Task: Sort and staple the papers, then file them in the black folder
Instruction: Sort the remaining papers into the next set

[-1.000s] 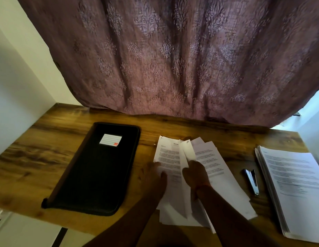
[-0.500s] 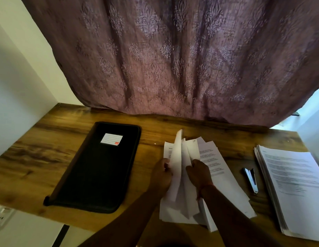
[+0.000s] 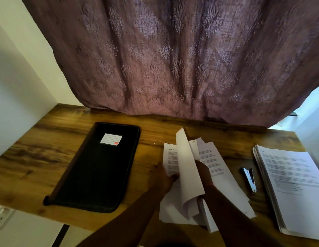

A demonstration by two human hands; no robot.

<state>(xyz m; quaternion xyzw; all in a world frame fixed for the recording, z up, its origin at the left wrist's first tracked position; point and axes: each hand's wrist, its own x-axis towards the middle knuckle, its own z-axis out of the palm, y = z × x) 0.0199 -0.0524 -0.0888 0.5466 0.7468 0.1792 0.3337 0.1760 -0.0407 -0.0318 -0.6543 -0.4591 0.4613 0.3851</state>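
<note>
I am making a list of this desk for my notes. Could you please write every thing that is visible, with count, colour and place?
flat black zip folder with a white label: 1, black, left part of the desk, closed
loose fanned sheets of printed white paper: several, white, desk centre, one sheet lifted upright
small black and silver stapler: 1, between the loose sheets and the stack
neat stack of printed white paper: 1, white, right end of the desk
brown wood-grain desk: 1, brown, under everything
mauve patterned curtain: 1, hanging behind the desk
white wall socket: 1, lower left, below the desk edge
left hand: holds the sheets' left side
right hand: among the sheets, partly hidden
</note>
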